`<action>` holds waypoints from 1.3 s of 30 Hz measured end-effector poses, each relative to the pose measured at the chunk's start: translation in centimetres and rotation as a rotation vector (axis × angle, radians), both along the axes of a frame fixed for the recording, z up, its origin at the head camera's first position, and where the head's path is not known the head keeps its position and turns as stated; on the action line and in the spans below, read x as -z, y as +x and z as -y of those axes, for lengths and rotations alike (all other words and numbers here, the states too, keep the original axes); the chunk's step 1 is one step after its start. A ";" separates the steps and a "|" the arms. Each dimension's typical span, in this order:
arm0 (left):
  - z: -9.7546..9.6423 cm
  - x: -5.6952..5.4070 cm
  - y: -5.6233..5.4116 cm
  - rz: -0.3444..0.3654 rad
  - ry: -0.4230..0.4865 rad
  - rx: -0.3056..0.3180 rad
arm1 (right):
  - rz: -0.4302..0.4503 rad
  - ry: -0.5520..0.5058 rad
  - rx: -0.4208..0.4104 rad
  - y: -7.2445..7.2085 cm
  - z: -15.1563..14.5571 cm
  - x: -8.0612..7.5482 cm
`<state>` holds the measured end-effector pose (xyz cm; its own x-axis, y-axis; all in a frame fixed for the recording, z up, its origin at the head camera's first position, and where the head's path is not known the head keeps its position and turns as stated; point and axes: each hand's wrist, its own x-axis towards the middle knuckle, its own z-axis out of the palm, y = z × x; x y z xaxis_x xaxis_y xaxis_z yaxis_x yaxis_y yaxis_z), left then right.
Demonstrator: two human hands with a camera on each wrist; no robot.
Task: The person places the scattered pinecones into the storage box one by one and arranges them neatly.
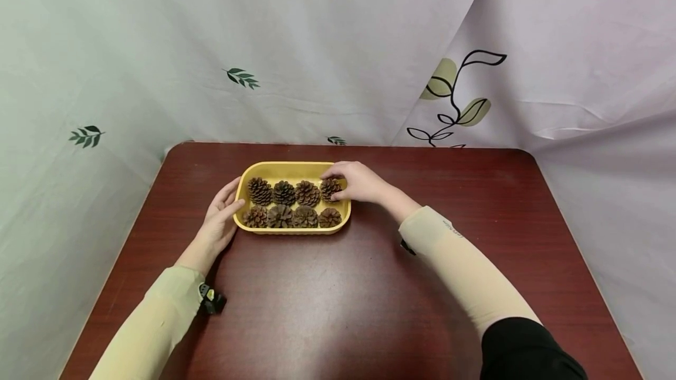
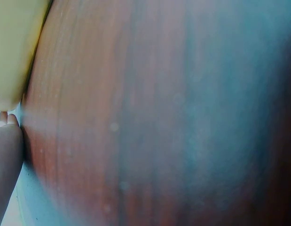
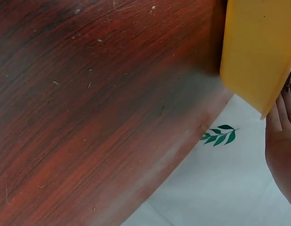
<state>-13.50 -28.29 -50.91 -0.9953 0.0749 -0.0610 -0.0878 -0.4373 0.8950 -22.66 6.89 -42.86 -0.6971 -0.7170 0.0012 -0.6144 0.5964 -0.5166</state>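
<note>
A yellow tray (image 1: 292, 231) with rounded corners holds several brown pine cones (image 1: 308, 193) in two rows. My left hand (image 1: 217, 220) grips the tray's left end, thumb over the rim and fingers along the outside wall. Over the far right corner, my right hand (image 1: 361, 182) pinches a pine cone (image 1: 330, 188) between thumb and fingers, inside the tray. The left wrist view catches the tray wall (image 2: 16, 42) and a bit of the left hand (image 2: 6, 150). In the right wrist view, the tray's side (image 3: 258, 52) hides most of the right fingers.
The dark red wooden table (image 1: 296, 304) runs beneath the tray and both arms. Behind its far edge hangs a pale cloth (image 1: 317, 46) with printed leaves. A small black device (image 1: 213, 299) is strapped at the left wrist.
</note>
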 end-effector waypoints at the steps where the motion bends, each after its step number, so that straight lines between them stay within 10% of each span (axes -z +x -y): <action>1: 0.0 0.0 0.0 0.000 -0.004 0.002 | -0.004 0.004 -0.005 0.0 0.0 0.0; 39: -0.2 -0.1 0.0 0.004 0.011 -0.016 | -0.082 0.135 -0.094 0.5 1.0 0.1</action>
<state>-13.54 -28.12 -50.84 -0.9961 0.0593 -0.0647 -0.0845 -0.4482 0.8899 -22.16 5.87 -42.96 -0.6287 -0.7763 -0.0451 -0.7074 0.5950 -0.3814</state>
